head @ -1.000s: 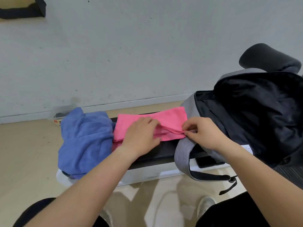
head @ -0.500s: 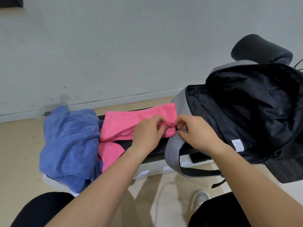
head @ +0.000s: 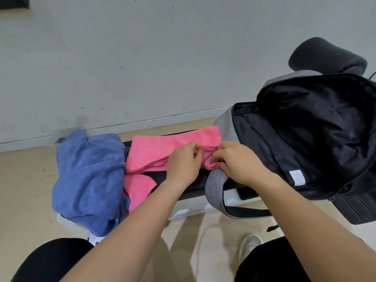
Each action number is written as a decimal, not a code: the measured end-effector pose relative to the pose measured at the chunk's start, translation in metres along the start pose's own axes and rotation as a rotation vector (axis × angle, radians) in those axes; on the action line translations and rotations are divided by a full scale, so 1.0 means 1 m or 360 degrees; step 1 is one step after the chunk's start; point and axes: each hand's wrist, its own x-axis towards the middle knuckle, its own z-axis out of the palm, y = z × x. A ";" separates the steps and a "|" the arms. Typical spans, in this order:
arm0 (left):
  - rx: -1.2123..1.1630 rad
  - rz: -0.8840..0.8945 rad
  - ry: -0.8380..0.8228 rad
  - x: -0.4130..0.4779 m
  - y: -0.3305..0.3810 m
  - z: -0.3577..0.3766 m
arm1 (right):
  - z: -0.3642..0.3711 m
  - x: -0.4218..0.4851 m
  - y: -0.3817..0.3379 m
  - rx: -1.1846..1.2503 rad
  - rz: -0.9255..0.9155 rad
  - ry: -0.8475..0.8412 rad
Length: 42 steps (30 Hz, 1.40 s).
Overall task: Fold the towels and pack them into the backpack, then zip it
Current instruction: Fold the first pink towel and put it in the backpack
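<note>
Folding is the step in hand: in the head view, my left hand (head: pixel 183 163) and right hand (head: pixel 238 161) both pinch the pink towel (head: pixel 158 151) at its end touching the open backpack (head: pixel 225 127). The blue towel (head: pixel 87 176) lies crumpled farther from the backpack. Next, I'd carry that end across.

Scuffed pale wall (head: pixel 162 58) with white baseboard (head: pixel 162 121) over beige floor (head: pixel 24 180), low black-topped counter (head: pixel 196 185) on a white base, padded black headrest (head: pixel 327 55) far right, ribbed black mat (head: pixel 354 208) at right edge, white shoe (head: pixel 251 244) on floor.
</note>
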 end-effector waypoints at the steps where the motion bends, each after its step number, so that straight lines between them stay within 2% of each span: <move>1: -0.0006 -0.0003 0.0000 0.000 0.000 0.000 | 0.001 0.000 0.000 0.0045 0.0013 0.0007; 6: -0.0108 0.0002 -0.0025 -0.001 0.001 0.003 | -0.001 -0.002 0.003 0.0288 0.0093 0.0153; 12: -0.0324 0.0135 0.0082 0.000 0.012 -0.009 | -0.009 0.000 0.000 0.0531 0.0170 0.0333; 21: -0.0438 0.0176 0.0036 -0.007 0.024 -0.024 | -0.017 0.002 -0.008 0.0734 0.0283 0.0430; 30: -0.0669 -0.0053 -0.0005 -0.008 0.030 -0.028 | -0.014 0.001 -0.010 0.0694 0.0365 0.0565; 37: -0.0862 -0.0232 -0.0031 -0.001 0.030 -0.024 | -0.008 0.003 -0.015 0.0580 0.0258 0.0705; 42: -0.0927 -0.0359 -0.0048 -0.001 0.030 -0.024 | -0.012 0.002 -0.012 0.0560 0.0132 0.0586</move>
